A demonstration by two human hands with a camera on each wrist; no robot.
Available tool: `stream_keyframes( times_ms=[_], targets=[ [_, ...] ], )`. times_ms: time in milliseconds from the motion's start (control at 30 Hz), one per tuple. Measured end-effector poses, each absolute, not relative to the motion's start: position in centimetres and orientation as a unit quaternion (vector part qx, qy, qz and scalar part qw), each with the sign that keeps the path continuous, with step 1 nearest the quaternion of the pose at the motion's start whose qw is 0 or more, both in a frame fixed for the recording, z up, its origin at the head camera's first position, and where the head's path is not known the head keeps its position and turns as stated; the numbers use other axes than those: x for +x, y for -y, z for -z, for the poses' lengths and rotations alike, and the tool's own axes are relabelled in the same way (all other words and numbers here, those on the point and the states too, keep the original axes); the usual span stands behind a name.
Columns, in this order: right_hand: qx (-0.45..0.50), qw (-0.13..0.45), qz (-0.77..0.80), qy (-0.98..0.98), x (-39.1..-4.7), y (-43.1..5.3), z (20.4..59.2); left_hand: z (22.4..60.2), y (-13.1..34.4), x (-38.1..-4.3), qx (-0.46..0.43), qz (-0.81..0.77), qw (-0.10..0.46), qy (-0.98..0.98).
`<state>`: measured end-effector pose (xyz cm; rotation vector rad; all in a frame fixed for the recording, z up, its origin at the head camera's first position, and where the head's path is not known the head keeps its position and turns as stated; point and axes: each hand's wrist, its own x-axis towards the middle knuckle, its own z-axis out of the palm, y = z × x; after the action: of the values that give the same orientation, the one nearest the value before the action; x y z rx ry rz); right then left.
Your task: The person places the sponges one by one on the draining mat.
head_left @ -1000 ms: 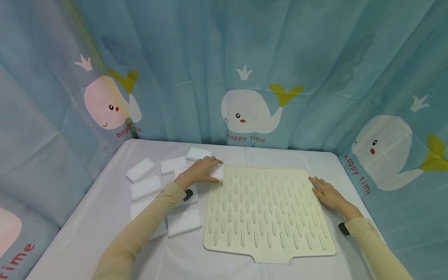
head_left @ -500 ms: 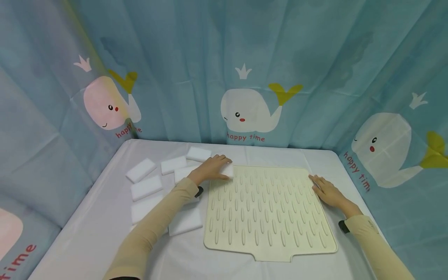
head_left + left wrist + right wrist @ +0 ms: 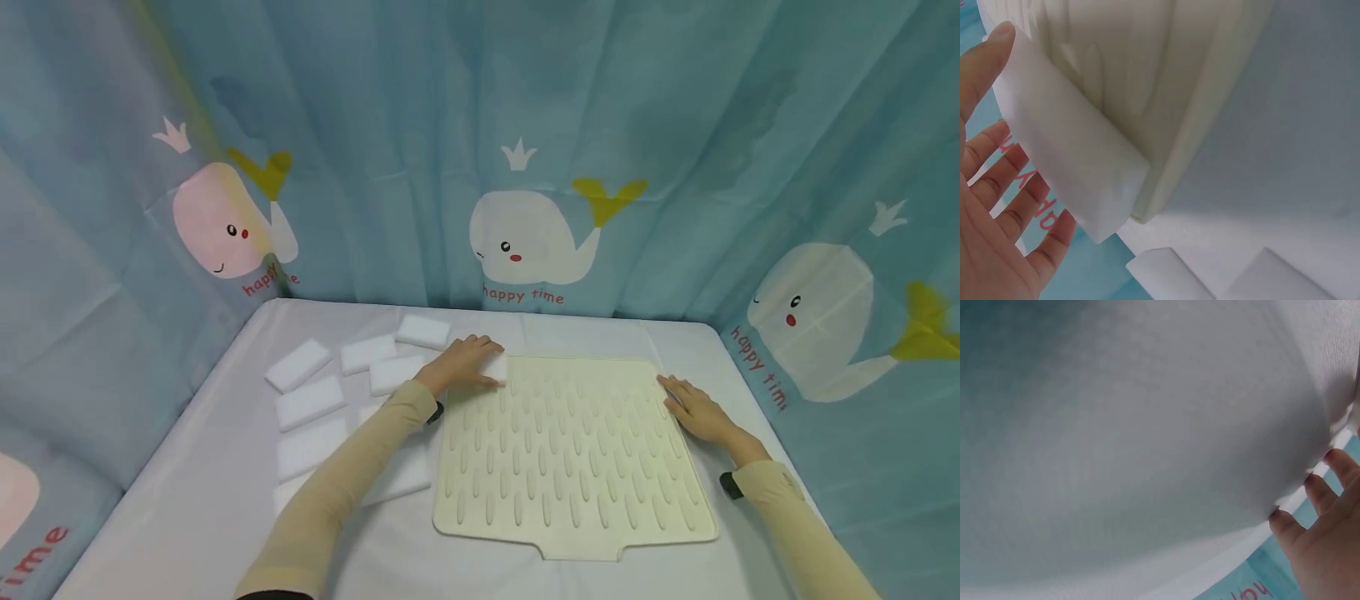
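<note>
At the far left corner of a cream ridged mat [image 3: 570, 450], my left hand [image 3: 467, 362] holds a white sponge block [image 3: 495, 367]. In the left wrist view the sponge block [image 3: 1072, 137] lies on the mat [image 3: 1154, 75], thumb at one side and fingertips along the other. My right hand [image 3: 701, 412] rests at the mat's right edge with its fingers extended. The right wrist view shows that hand's fingertips [image 3: 1285, 525] down on the white cloth; the mat is barely in that view.
Several more white sponge blocks [image 3: 311, 402] lie loosely spread left of the mat, some partly hidden under the left sleeve [image 3: 337, 492]. A white cloth [image 3: 187, 517] covers the table. A blue curtain [image 3: 375, 167] with printed whales hangs behind and at both sides.
My left hand has moved right with the sponge block, from the mat's left edge to farther over its far left corner. My right hand stays by the right edge.
</note>
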<state>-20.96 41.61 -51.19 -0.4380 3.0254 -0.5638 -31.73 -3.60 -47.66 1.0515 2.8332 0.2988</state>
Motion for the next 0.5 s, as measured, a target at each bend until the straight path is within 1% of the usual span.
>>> stream_keyframes(
  times_ms=[100, 233, 500],
  targets=[
    [-0.144, 0.018, 0.186, -0.972, -21.1, -41.6, 51.6, 47.9, 3.7, -31.5, 0.344, -0.097, 0.061, -0.932],
    [-0.142, 0.018, 0.192, -0.971, -21.1, -41.5, 51.8, 48.3, 4.1, -31.5, 0.349, -0.097, 0.056, -0.930],
    [-0.140, 0.016, 0.186, -0.972, -20.9, -41.7, 51.5, 47.3, 6.0, -31.7, 0.330, -0.115, 0.022, -0.937]
  ],
)
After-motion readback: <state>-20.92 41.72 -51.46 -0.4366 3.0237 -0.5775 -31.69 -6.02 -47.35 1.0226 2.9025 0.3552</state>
